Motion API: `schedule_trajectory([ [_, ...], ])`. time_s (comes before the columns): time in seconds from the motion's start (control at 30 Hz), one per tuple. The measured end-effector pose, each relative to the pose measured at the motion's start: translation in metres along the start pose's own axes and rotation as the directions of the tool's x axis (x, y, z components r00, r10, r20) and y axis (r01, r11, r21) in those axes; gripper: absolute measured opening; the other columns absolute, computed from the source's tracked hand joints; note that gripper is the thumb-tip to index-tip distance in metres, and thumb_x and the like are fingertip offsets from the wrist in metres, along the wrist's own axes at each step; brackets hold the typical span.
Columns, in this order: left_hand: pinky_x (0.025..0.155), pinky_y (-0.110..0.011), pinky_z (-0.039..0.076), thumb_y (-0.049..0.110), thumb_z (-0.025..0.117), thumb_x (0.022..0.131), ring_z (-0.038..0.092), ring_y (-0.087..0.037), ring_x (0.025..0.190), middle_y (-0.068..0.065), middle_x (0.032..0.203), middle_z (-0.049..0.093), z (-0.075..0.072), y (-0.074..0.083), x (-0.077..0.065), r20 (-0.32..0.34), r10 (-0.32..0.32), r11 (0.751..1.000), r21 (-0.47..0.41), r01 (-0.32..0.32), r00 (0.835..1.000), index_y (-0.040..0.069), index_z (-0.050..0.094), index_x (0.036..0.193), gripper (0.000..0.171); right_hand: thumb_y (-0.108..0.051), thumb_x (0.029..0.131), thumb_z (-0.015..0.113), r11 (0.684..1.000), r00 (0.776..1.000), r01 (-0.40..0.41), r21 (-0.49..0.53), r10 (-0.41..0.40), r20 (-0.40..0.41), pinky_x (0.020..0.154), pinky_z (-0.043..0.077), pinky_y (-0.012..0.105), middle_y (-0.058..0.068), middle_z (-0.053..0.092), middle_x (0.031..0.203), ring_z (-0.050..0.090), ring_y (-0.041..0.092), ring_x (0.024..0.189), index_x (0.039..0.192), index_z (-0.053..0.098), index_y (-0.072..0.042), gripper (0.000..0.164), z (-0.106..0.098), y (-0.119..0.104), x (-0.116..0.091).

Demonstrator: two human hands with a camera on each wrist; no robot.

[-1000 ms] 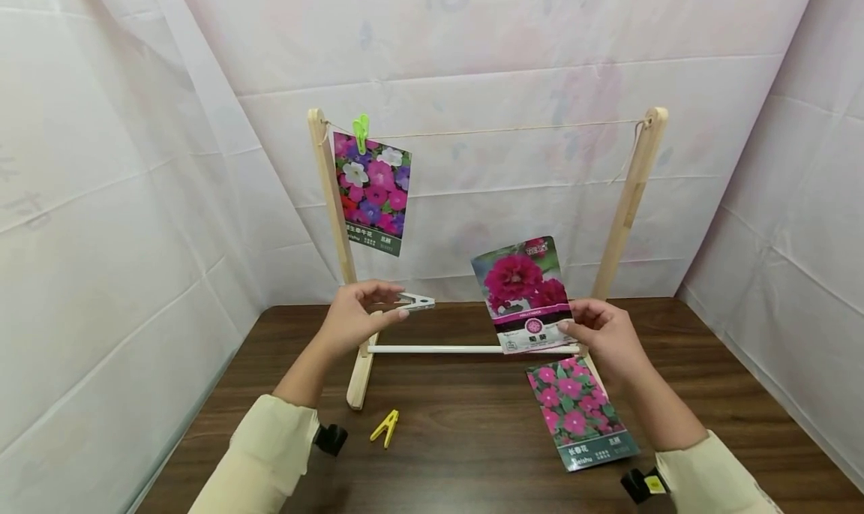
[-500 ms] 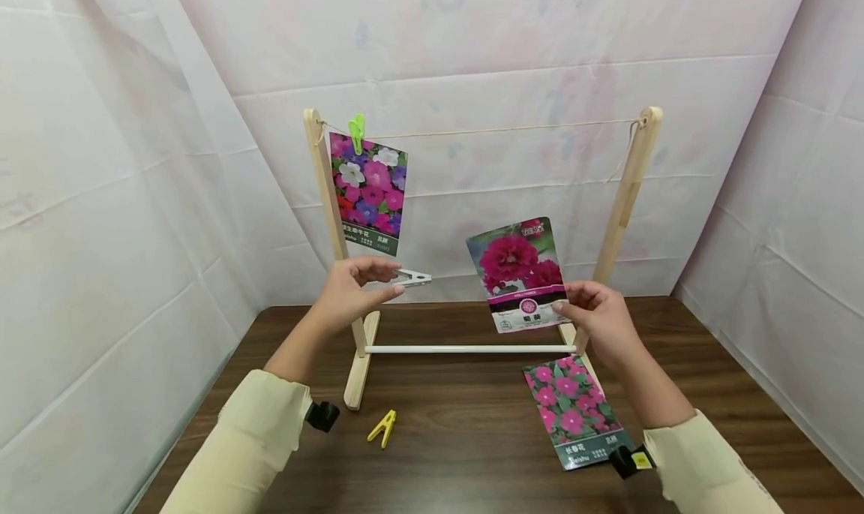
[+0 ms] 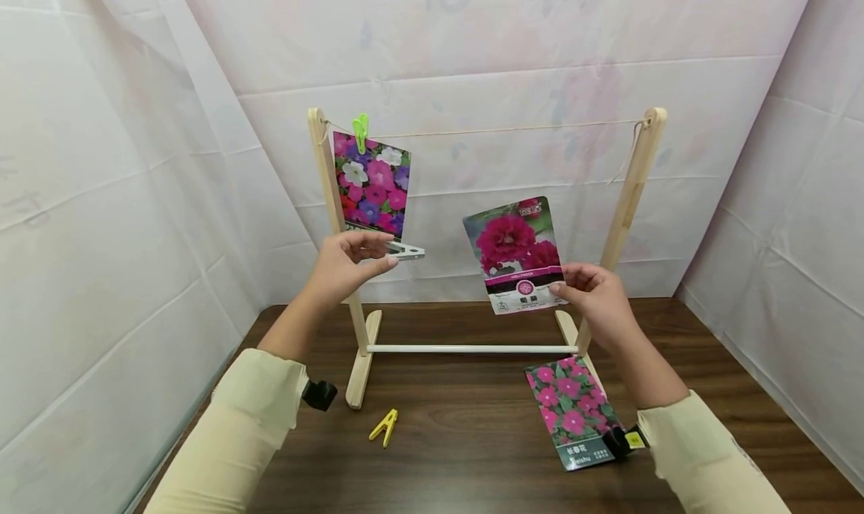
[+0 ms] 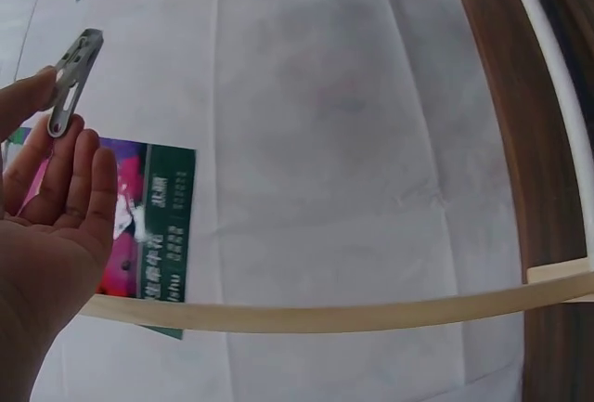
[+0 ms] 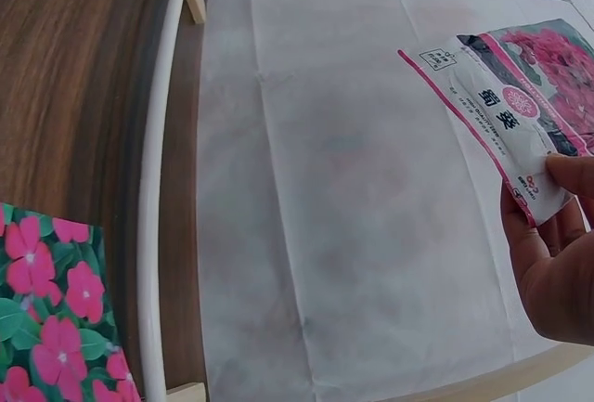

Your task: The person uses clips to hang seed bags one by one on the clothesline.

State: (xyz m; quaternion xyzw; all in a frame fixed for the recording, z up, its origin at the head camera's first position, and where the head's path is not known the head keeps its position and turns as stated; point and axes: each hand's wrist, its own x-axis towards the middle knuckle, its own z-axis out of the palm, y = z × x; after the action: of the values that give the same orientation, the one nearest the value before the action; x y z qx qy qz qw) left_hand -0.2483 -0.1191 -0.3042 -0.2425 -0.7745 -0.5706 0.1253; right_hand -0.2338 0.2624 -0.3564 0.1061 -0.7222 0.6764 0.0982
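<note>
Hollyhock packet point(image 3: 514, 236) tilts in the right hand point(image 3: 602, 304), pinched near its lower right corner, lower than the string point(image 3: 520, 129) of a wooden stand point(image 3: 635, 191). The left hand point(image 3: 343, 268) pinches a grey clip point(image 3: 410, 252) in front of the bottom of a mixed-flower packet point(image 3: 376, 187), which hangs far left from a green clip point(image 3: 361, 133). On the table point(image 3: 466, 446), a yellow clip point(image 3: 386, 425) lies near left, a pink-flower packet point(image 3: 570, 401) near right.

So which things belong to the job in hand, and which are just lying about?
In the job: held gray clothespin, held hollyhock packet, string, wooden frame, green clip, hanging flower packet.
Lying on the table: yellow clothespin, pink-flowered packet; both possibly meant for it too.
</note>
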Motion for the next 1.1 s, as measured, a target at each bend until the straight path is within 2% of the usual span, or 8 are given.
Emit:
schedule_trajectory([
  [0.17, 0.075, -0.023, 0.056, 0.004, 0.076, 0.084, 0.066, -0.017, 0.086, -0.025, 0.105, 0.066, -0.004, 0.009, 0.008, 0.03, -0.002, 1.0, -0.001, 0.002, 1.0, -0.008, 0.065, 0.118, 0.038, 0.001, 0.087, 0.071, 1.0, 1.0, 0.023, 0.002, -0.023, -0.009, 0.067, 0.05, 0.016, -0.005, 0.057, 0.084, 0.051, 0.01, 0.08, 0.095, 0.069, -0.009, 0.014, 0.004, -0.004, 0.005],
  [0.4, 0.073, -0.024, 0.056, 0.006, 0.075, 0.086, 0.067, -0.015, 0.083, -0.012, 0.097, 0.07, -0.008, 0.019, 0.019, 0.045, 0.003, 1.0, -0.004, -0.003, 0.999, -0.006, 0.064, 0.121, 0.039, 0.002, 0.087, 0.071, 0.999, 1.0, 0.003, 0.042, -0.003, -0.004, 0.068, 0.05, 0.016, -0.002, 0.056, 0.085, 0.05, 0.011, 0.081, 0.095, 0.068, -0.01, 0.014, 0.013, -0.011, 0.009],
  [0.67, 0.078, -0.023, 0.055, 0.01, 0.078, 0.084, 0.066, -0.017, 0.09, -0.02, 0.108, 0.065, -0.006, 0.036, 0.034, 0.015, -0.027, 0.999, 0.018, 0.026, 1.0, -0.002, 0.065, 0.122, 0.042, 0.005, 0.087, 0.069, 0.994, 1.0, 0.026, 0.106, -0.027, 0.008, 0.068, 0.051, 0.016, -0.002, 0.058, 0.082, 0.052, 0.01, 0.078, 0.093, 0.068, -0.012, 0.018, 0.023, -0.016, 0.019],
  [0.9, 0.08, -0.025, 0.056, 0.008, 0.078, 0.084, 0.067, -0.02, 0.093, -0.021, 0.109, 0.067, -0.002, 0.048, 0.047, 0.016, -0.027, 0.999, -0.017, 0.027, 1.0, -0.005, 0.063, 0.119, 0.04, 0.009, 0.086, 0.068, 0.991, 0.998, 0.053, 0.124, -0.055, 0.012, 0.068, 0.053, 0.018, -0.003, 0.062, 0.08, 0.055, 0.009, 0.077, 0.091, 0.07, -0.011, 0.02, 0.032, -0.015, 0.025],
  [1.1, 0.084, -0.027, 0.054, 0.009, 0.077, 0.084, 0.066, -0.021, 0.098, -0.014, 0.111, 0.068, 0.0, 0.057, 0.058, 0.027, -0.012, 0.998, 0.054, 0.01, 1.0, 0.001, 0.066, 0.119, 0.037, 0.008, 0.085, 0.069, 0.995, 0.999, 0.04, 0.087, -0.04, -0.002, 0.067, 0.053, 0.019, -0.003, 0.062, 0.079, 0.056, 0.009, 0.075, 0.095, 0.068, -0.003, 0.016, 0.039, -0.011, 0.031],
])
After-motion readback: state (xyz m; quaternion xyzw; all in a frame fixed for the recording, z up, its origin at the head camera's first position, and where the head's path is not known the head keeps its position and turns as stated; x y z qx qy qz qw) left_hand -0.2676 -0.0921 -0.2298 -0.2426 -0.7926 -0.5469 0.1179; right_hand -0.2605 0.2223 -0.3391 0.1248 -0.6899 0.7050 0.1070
